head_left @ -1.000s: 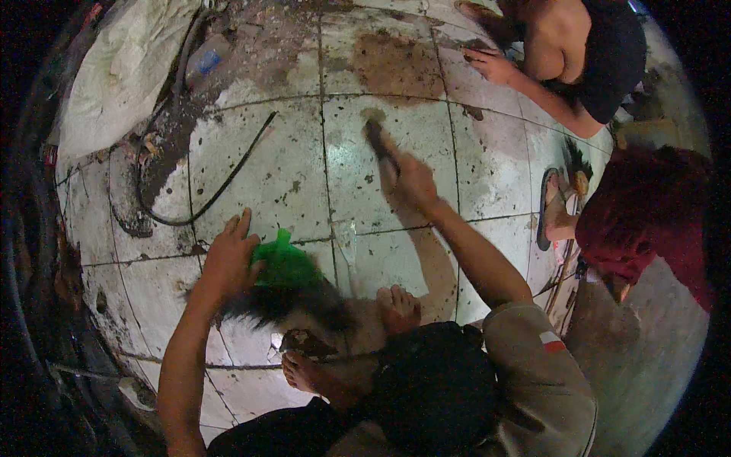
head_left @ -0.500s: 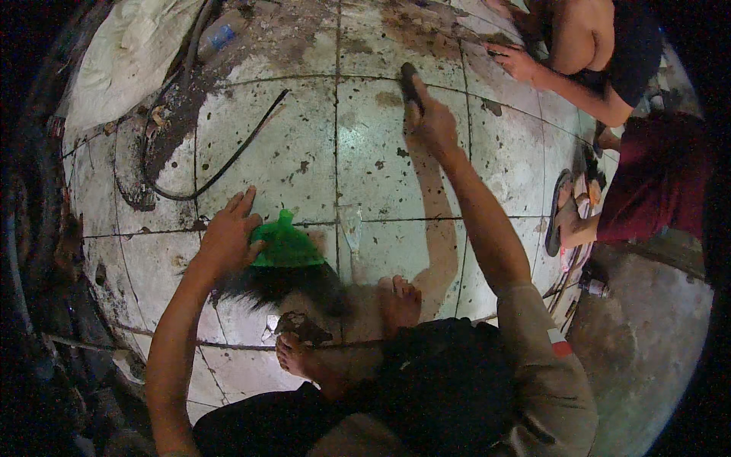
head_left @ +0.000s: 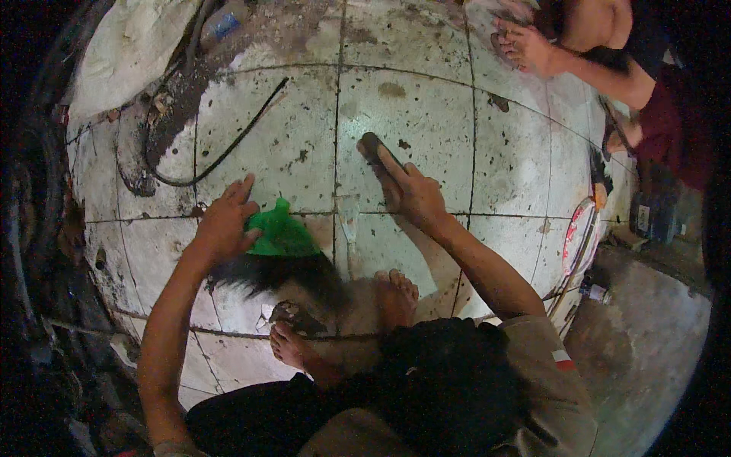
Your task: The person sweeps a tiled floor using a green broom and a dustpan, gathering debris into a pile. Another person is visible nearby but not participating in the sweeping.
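My left hand is over the left edge of a green plastic broom head, fingers stretched up and forward and the thumb beside the green part. Whether it touches the plastic I cannot tell. The broom head's black bristles spread toward my feet, and its short socket points away from me. To the right, my right hand is closed around a dark, narrow, round-ended object that points forward and left, above the tiles. Its exact kind is unclear.
White floor tiles are stained and specked with dirt. A black hose curves ahead on the left, near a pale sack and a blue plastic piece. At upper right another person's hand is low over the floor. My bare feet are below.
My right hand has drawn back toward me and slightly left with the dark object. My left hand stays by the broom head. The people at right have shifted up and right in view.
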Demonstrator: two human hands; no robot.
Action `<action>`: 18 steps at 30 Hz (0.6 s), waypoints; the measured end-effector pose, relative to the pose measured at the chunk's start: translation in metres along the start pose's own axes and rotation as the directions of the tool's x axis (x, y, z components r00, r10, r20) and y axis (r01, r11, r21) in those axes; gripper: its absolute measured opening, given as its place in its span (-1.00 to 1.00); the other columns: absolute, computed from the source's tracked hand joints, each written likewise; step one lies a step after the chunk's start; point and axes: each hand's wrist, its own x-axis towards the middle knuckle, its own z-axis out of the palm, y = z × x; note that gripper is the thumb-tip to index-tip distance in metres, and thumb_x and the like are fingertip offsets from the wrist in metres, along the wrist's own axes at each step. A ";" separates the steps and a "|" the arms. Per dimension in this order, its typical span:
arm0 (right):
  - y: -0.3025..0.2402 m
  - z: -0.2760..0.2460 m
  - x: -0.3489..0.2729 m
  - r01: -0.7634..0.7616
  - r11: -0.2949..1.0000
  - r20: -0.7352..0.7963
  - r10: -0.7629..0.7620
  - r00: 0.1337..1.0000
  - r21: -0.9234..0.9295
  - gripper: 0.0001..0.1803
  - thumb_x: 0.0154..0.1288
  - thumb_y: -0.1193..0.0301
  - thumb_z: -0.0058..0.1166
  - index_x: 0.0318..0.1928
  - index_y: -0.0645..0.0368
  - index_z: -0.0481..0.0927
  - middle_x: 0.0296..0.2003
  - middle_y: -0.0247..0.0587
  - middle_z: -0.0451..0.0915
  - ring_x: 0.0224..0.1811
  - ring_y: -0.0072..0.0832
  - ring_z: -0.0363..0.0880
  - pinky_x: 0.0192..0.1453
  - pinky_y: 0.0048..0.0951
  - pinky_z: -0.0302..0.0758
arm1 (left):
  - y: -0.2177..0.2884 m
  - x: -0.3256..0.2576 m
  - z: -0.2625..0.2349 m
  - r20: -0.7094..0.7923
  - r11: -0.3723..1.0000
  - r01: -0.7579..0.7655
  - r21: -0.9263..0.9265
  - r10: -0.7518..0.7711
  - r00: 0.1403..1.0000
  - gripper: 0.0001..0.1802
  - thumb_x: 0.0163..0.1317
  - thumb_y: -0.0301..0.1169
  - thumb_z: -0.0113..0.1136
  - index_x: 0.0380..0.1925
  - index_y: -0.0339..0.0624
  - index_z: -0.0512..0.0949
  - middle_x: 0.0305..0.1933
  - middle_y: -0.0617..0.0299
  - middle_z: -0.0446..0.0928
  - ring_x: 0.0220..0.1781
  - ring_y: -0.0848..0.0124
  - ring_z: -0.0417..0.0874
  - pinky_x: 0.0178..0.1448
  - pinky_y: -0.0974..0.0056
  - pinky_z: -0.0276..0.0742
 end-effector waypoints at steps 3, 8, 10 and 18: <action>0.041 -0.019 0.020 -0.100 0.995 -0.158 0.099 0.982 0.004 -0.25 0.42 0.32 0.11 0.55 -0.40 0.20 -0.34 0.00 0.61 -0.39 0.01 0.60 -0.20 -0.03 0.55 | 0.010 0.008 -0.008 0.033 0.999 0.032 0.034 -0.034 0.999 -0.54 0.06 -0.22 0.48 -0.05 -0.18 0.65 0.61 -0.14 0.08 0.55 -0.13 0.25 0.49 -0.05 0.36; 0.028 -0.014 -0.023 -0.037 0.990 -0.060 0.046 0.997 0.139 -0.14 0.37 0.39 0.07 0.59 -0.46 0.07 -0.23 0.07 0.62 -0.26 0.07 0.66 -0.17 0.02 0.56 | -0.006 0.004 0.001 0.020 0.999 0.034 0.002 -0.034 0.999 -0.54 0.07 -0.23 0.47 -0.04 -0.16 0.64 0.62 -0.14 0.08 0.56 -0.12 0.25 0.49 -0.04 0.37; 0.026 -0.008 -0.046 -0.112 0.994 0.001 0.112 0.994 0.016 -0.18 0.38 0.41 0.11 0.57 -0.43 0.15 -0.29 0.02 0.60 -0.31 0.02 0.64 -0.18 -0.05 0.55 | -0.001 0.004 0.001 0.031 1.000 0.005 0.029 -0.006 1.000 -0.52 0.07 -0.24 0.46 -0.01 -0.16 0.64 0.62 -0.13 0.06 0.56 -0.12 0.25 0.50 -0.03 0.35; 0.036 -0.021 -0.031 -0.102 0.995 0.006 0.102 0.995 0.022 -0.15 0.38 0.40 0.10 0.58 -0.45 0.08 -0.30 0.07 0.59 -0.28 -0.01 0.66 -0.18 -0.05 0.58 | -0.003 0.001 -0.004 0.031 0.999 0.042 -0.010 -0.041 0.999 -0.54 0.06 -0.27 0.48 -0.02 -0.16 0.65 0.63 -0.13 0.05 0.57 -0.13 0.24 0.49 -0.03 0.37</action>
